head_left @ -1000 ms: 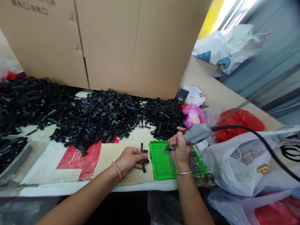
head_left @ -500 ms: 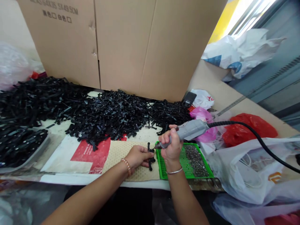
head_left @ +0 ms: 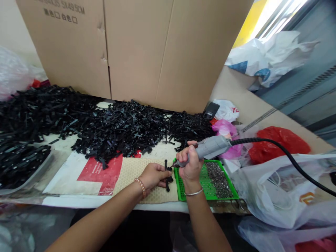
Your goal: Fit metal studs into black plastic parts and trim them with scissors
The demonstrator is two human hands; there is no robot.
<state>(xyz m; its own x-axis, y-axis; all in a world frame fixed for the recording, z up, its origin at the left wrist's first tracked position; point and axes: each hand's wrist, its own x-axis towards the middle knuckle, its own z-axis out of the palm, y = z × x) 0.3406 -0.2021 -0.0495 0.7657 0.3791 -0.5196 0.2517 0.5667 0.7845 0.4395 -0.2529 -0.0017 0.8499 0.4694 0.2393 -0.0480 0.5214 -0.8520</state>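
My left hand [head_left: 155, 175] pinches a small black plastic part [head_left: 167, 184], a narrow bar with rounded ends, above a beige honeycomb-patterned mat [head_left: 133, 169]. My right hand [head_left: 190, 162] is wrapped round a grey electric screwdriver [head_left: 212, 148] whose cord runs off to the right. The screwdriver's tip points left and meets or nearly meets the black part; the exact contact is too small to make out. Under my right hand lies a green perforated tray [head_left: 206, 190] with many small metal screws [head_left: 219, 178] along its right side.
Heaps of black plastic parts [head_left: 126, 126] lie behind the mat, and more fill a clear bin [head_left: 43, 168] at left. A large cardboard box [head_left: 136, 52] stands behind. At right are a red bag [head_left: 278, 145], a white plastic bag [head_left: 283, 203] and the black cord [head_left: 286, 157].
Both hands, the black part and the screwdriver keep nearly the same pose. The whole view has shifted very slightly.
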